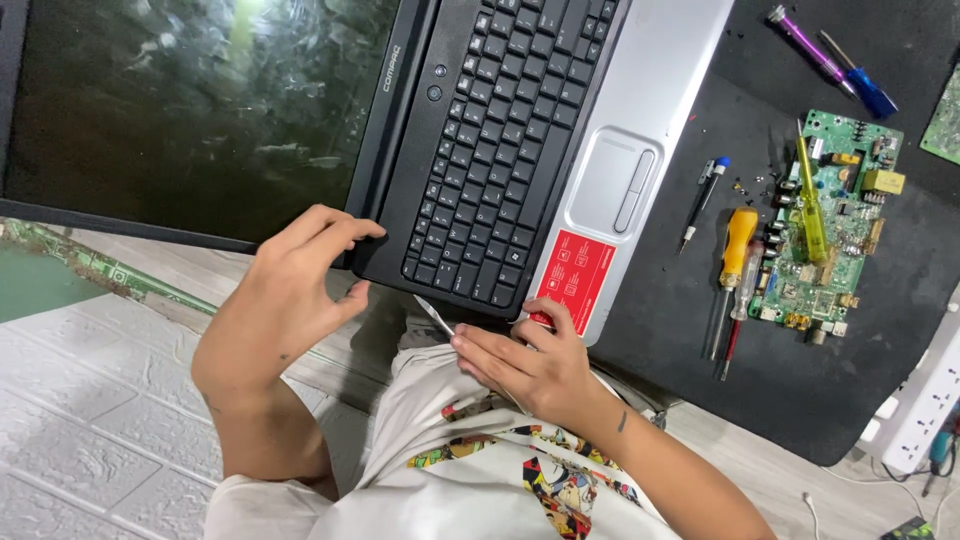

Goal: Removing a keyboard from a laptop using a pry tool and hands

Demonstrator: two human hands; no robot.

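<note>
An open laptop with a black keyboard point(500, 140), a silver palm rest point(650, 90) and a dark screen point(190, 110) lies in front of me. My left hand point(285, 300) grips the laptop's near corner by the hinge, fingers on top and thumb underneath. My right hand point(530, 365) rests at the laptop's side edge next to a red sticker point(575, 275). It holds a thin flat metal pry tool point(435, 317) whose tip meets the edge below the keyboard.
A black mat point(800, 400) lies under the laptop. On it sit a green circuit board point(830, 220) with a yellow screwdriver point(810, 205) across it, an orange-handled screwdriver point(737, 250), and purple and blue drivers point(840, 60). A white power strip point(925, 400) is at right.
</note>
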